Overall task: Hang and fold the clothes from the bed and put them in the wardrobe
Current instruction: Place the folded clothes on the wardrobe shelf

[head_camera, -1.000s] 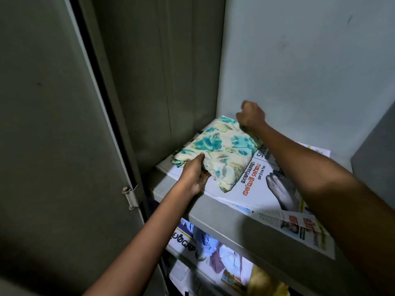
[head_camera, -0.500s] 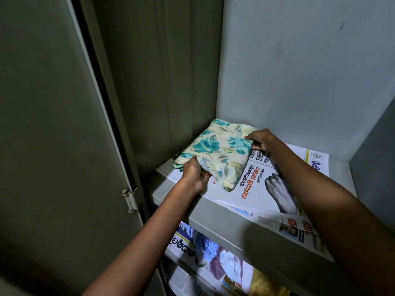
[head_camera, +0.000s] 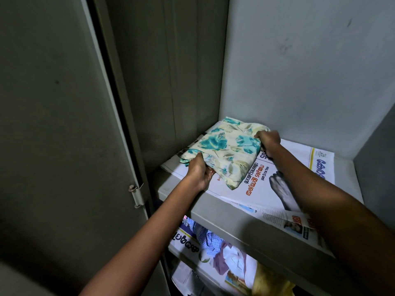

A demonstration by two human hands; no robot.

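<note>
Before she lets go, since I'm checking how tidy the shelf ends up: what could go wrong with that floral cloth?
1. The newspaper lies loose under the cloth and overhangs the shelf edge; sliding the cloth could drag or crumple it.
2. The left hand and right hand grip opposite edges, so pulling away may undo the fold.
3. The cloth's near corner sits close to the front and might slip off.

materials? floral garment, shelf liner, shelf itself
Floral garment: thin woven fabric, probably cotton or a blend; matte, soft creases, limp edges. Shelf liner: newspaper; printed text and photos, thin curling sheets. Shelf: looks like painted sheet metal; smooth grey, thin folded front lip, though laminate can't be excluded.
</note>
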